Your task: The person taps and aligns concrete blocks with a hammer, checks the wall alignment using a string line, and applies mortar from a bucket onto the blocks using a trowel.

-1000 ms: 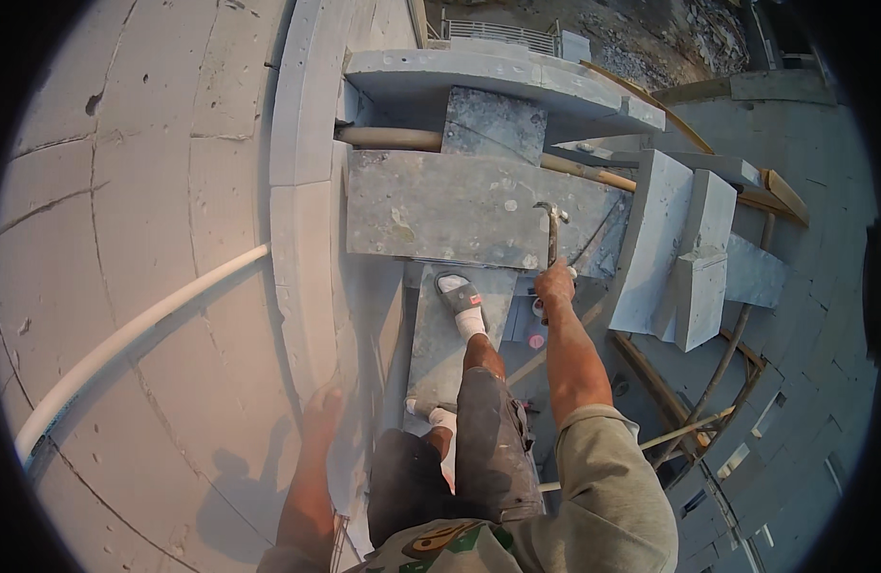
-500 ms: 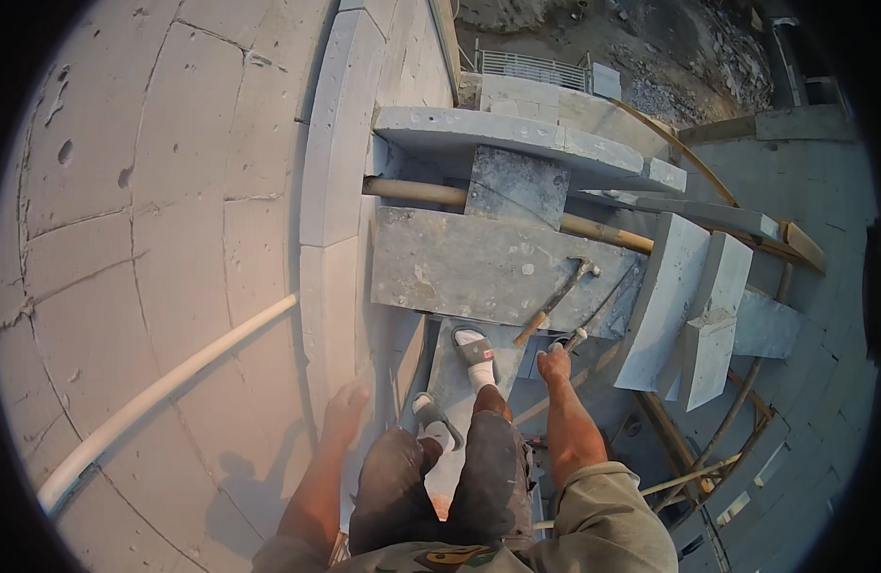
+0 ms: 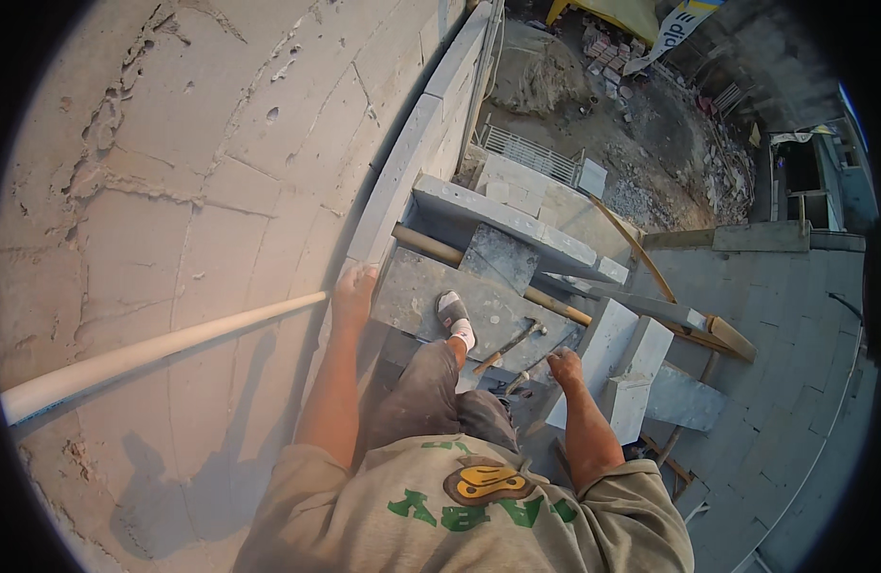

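Observation:
My left hand (image 3: 353, 294) is at the pale block wall edge (image 3: 388, 205), its fingers curled against the edge. My right hand (image 3: 565, 366) is closed beside the upright light-grey blocks (image 3: 598, 344), low over the platform's right end; what lies under its fingers is hidden. A hammer (image 3: 512, 346) with a wooden handle lies on the grey, stained platform board (image 3: 417, 291). Nearer me, a thin long-handled tool (image 3: 528, 375) lies slanted close to my right hand. My foot in a sandal and white sock (image 3: 453, 313) stands on the board.
A pale pipe (image 3: 163, 349) juts from the left wall (image 3: 230, 191). Round wooden poles (image 3: 555, 306) run beneath the grey plate (image 3: 498, 258). Long blocks (image 3: 517, 224) stand along the far side. Beyond, the ground drops to rubble (image 3: 641, 167) and a metal railing (image 3: 531, 153).
One foot has stepped up onto the platform board, and my body has moved forward and up. My left hand has reached the wall edge. My right hand has moved away from the tool's near end.

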A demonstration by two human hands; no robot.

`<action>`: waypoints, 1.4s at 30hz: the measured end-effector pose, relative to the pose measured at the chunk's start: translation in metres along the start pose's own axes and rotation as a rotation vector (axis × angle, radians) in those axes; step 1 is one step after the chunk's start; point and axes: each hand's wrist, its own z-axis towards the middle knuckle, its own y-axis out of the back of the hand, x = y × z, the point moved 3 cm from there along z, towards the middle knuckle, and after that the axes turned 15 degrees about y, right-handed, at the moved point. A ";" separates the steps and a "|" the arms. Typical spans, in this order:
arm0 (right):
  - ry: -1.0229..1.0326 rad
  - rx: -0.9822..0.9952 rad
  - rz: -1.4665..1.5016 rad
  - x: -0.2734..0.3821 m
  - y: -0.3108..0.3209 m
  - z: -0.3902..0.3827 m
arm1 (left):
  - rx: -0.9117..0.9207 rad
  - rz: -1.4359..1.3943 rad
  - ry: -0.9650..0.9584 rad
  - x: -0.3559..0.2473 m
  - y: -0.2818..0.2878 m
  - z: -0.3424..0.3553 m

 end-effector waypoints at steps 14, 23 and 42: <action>0.063 0.025 -0.035 0.089 0.116 0.011 | -0.514 0.195 0.030 -0.084 0.149 0.056; -0.110 0.120 0.036 -0.018 0.095 0.018 | -0.605 0.174 0.097 -0.093 0.144 0.062; -0.026 -0.005 0.108 0.022 0.203 0.130 | -0.936 0.346 0.420 -0.107 0.133 0.065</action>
